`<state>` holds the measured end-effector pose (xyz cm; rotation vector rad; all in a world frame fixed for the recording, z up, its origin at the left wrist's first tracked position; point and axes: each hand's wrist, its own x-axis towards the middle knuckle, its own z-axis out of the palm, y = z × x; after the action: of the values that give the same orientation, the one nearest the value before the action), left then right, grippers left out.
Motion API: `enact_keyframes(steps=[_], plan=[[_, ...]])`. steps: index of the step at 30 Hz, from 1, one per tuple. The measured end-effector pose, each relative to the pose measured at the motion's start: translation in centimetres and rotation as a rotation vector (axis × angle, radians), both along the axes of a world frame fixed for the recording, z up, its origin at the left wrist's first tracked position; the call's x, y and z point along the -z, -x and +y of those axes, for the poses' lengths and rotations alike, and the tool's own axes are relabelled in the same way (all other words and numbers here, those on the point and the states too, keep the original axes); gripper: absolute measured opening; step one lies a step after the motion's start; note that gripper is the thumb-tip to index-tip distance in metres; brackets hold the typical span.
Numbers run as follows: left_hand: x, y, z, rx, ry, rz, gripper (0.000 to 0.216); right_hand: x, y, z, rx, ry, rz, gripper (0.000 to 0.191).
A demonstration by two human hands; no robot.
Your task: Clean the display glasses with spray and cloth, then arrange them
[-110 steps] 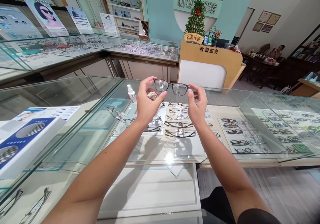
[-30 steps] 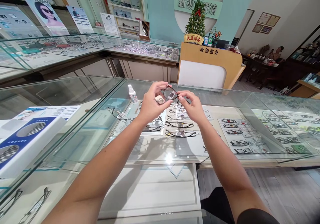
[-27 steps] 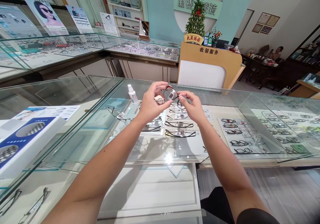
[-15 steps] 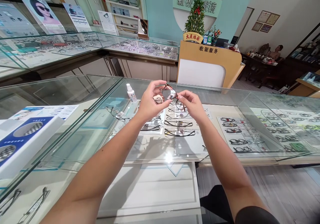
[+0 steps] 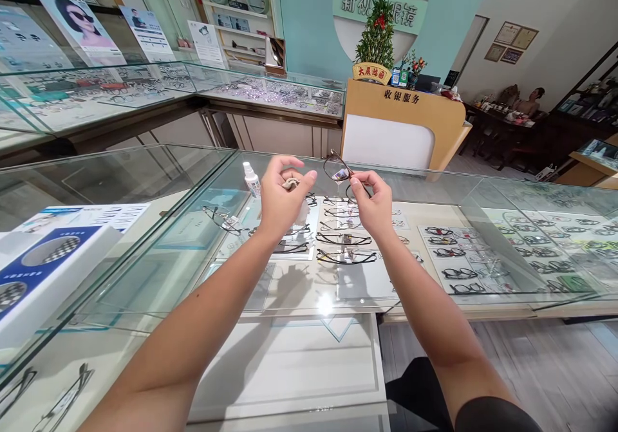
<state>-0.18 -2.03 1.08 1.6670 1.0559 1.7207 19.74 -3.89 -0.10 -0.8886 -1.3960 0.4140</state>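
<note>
My right hand (image 5: 374,203) pinches a pair of eyeglasses (image 5: 337,167) near the middle of the frame, with one lens raised to the left and the other partly behind my fingers. To the left of it, my left hand (image 5: 282,197) has its thumb and forefinger apart, not touching the glasses. A crumpled pale cloth (image 5: 291,183) is tucked in that hand, held by the curled lower fingers. Just left of the hand, a small white spray bottle (image 5: 252,179) stands upright on the glass counter. Below both hands lie rows of eyeglasses (image 5: 345,257) on display.
The glass display counter (image 5: 294,306) runs across in front of me. More frames on a tray (image 5: 458,271) are at the right. A blue and white box (image 5: 53,261) lies at the left. Beyond stands a wooden cashier desk (image 5: 405,113) with a plant (image 5: 379,36).
My left hand has come off the glasses and moved left with the cloth. My right hand now holds the glasses alone, slightly farther right and tilted differently.
</note>
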Motion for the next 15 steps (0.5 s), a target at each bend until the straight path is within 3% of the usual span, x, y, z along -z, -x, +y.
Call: enact_keyframes(steps=[6, 11, 15], plan=[[0.1, -1.4, -1.3, 0.260, 0.100, 0.151, 0.036, 0.6, 0.8, -0.4, 0.042, -0.091, -0.107, 0.022], [0.5, -1.4, -1.1, 0.225, 0.138, 0.104, 0.037, 1.5, 1.5, -0.5, 0.142, -0.166, -0.318, 0.019], [0.4, -0.8, -0.4, 0.147, 0.158, 0.074, 0.041, 1.7, 1.6, -0.5, 0.090, -0.168, -0.477, 0.028]])
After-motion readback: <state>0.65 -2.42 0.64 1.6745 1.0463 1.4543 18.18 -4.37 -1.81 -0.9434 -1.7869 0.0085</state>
